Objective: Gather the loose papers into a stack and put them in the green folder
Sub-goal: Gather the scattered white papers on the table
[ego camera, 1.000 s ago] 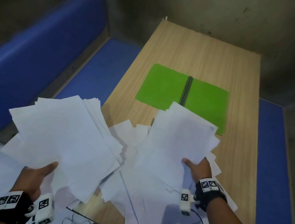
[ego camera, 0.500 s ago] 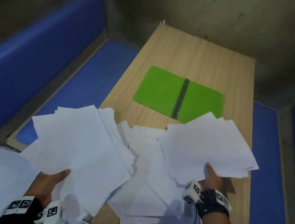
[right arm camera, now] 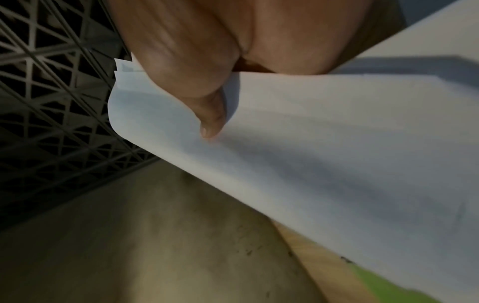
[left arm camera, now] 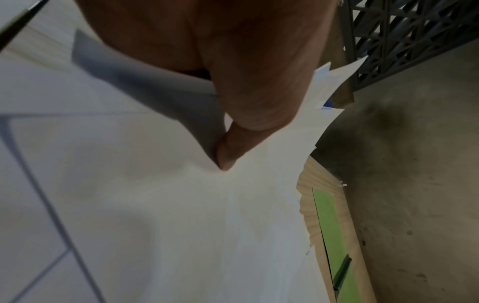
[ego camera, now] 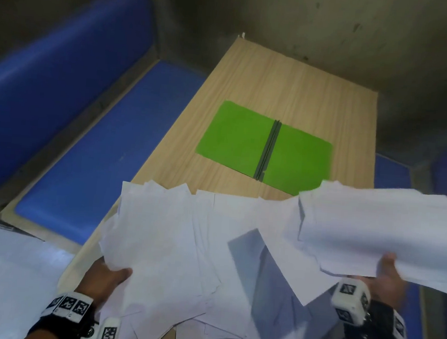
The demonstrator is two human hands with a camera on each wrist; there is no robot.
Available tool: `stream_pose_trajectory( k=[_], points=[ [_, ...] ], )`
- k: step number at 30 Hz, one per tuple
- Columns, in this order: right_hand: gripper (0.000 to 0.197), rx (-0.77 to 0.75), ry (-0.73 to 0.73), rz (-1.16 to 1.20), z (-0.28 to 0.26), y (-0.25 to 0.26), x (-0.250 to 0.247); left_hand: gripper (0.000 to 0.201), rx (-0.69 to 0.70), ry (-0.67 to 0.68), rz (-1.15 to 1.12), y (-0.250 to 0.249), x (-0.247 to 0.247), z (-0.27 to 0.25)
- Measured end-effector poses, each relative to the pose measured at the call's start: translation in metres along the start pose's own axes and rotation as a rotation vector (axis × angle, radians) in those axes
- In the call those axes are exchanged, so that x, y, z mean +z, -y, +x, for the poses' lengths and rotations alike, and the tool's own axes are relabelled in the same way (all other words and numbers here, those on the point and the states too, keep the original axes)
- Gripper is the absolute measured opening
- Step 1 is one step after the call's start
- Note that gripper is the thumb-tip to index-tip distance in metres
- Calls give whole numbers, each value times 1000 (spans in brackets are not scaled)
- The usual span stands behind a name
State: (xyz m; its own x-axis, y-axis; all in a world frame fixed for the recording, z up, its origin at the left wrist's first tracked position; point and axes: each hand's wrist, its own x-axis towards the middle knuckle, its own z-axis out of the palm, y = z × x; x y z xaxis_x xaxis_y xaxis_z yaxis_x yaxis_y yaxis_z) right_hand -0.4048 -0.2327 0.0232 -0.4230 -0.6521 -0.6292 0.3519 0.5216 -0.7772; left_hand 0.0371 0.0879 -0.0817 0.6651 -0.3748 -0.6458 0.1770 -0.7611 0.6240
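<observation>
The green folder [ego camera: 265, 148] lies open and flat in the middle of the wooden table [ego camera: 290, 89]; its edge shows in the left wrist view [left arm camera: 332, 235] and the right wrist view [right arm camera: 394, 287]. My left hand [ego camera: 107, 275] grips a fanned bundle of white papers [ego camera: 163, 239] at its near edge, thumb on top [left arm camera: 228, 151]. My right hand [ego camera: 388, 276] pinches a second bundle of papers [ego camera: 378, 229], held out to the right past the table's edge, thumb pressed on the top sheet [right arm camera: 210, 123]. More loose sheets [ego camera: 247, 291] lie spread on the table between my hands.
Blue padded benches run along the left [ego camera: 89, 158] and the right [ego camera: 393, 177] of the table. A grey concrete wall [ego camera: 309, 21] stands behind. Another white sheet [ego camera: 7, 280] lies at the lower left. A dark lattice grille [right arm camera: 51, 102] shows in the wrist views.
My right hand has swung its bundle out to the right, uncovering the folder. My left hand has brought its bundle rightward over the table toward the loose sheets.
</observation>
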Motion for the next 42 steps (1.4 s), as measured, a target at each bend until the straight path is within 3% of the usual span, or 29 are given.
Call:
stream_pose_trajectory(
  k=[3,4,6,7,9,11,15,18,22,25,28,30,34,37,42],
  points=[
    [49,108,210,93,-37,12,-4,56,-10,1,-16,2,0,2],
    [53,106,317,100,-42,8,-3,53,-11,6,-20,2,0,2],
    [75,53,372,42,-50,-7,1,44,-14,10,-45,1,0,1],
    [73,-30,296,-56,-50,-20,3,40,-17,12,-71,0,0,0],
    [49,-218,136,-325,-59,-45,11,39,-16,15,-114,-3,-1,-1],
    [40,-274,120,-523,-61,-76,16,42,5,20,-111,-4,-2,-1],
    [41,-216,138,-856,-51,-120,17,48,28,12,-103,-2,-7,2],
    [35,-198,181,-1031,-42,-120,20,49,22,21,-105,-2,-13,3],
    [48,-92,296,-1314,-32,-120,20,40,7,10,-108,-4,-21,4],
    [51,-113,386,-1496,-35,-123,13,42,6,4,-129,-4,-23,5],
    [54,-58,503,-1411,-39,-127,8,44,-8,10,-151,-3,-24,6],
    [32,-63,524,-1278,-41,-129,7,46,-18,10,-170,-2,-24,6],
    [19,-160,383,-1046,-49,-128,16,43,-8,0,-172,0,-24,7],
    [33,-127,309,-896,-55,-131,34,44,-12,-28,-163,0,-26,7],
    [47,-44,375,-903,-57,-148,62,47,-2,-34,-115,-2,-24,6]
  ],
)
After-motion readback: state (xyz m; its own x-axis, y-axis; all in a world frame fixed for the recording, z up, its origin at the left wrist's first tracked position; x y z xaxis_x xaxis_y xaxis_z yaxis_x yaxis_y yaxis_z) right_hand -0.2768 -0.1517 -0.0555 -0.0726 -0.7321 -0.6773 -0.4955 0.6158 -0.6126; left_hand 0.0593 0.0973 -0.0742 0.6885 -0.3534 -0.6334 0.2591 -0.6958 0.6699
